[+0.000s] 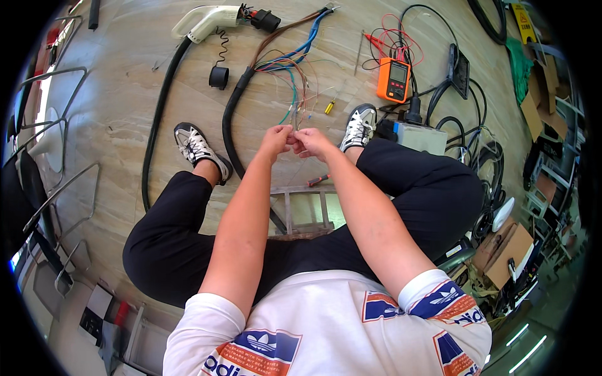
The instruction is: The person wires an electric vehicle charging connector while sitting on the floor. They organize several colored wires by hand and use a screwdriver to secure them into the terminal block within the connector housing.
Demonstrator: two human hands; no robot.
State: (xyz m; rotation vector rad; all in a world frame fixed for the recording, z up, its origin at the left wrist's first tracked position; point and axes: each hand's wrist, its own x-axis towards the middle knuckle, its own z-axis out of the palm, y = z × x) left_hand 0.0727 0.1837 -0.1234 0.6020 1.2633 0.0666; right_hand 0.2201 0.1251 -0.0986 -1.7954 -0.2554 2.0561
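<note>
My left hand (278, 141) and my right hand (311, 143) meet between my feet, fingertips pinched together on the end of a thin wire. Fingers hide the exact spot they grip. Thin coloured wires (295, 84) fan out toward my hands from a thick black cable (228, 119). From the same cable, thicker blue wires (308, 45) and brown wires (274, 36) run up to the far side. A small yellow screwdriver (330, 107) lies just beyond my right hand. Closer to me is a red-and-dark hand tool (318, 180) on the floor.
A white charging-plug handle (212, 24) with its own black cable (158, 113) lies far left, beside a black cap (219, 78). An orange meter (394, 80) with red and black leads is at far right, near a grey box (421, 138). Below me is a stool (301, 216).
</note>
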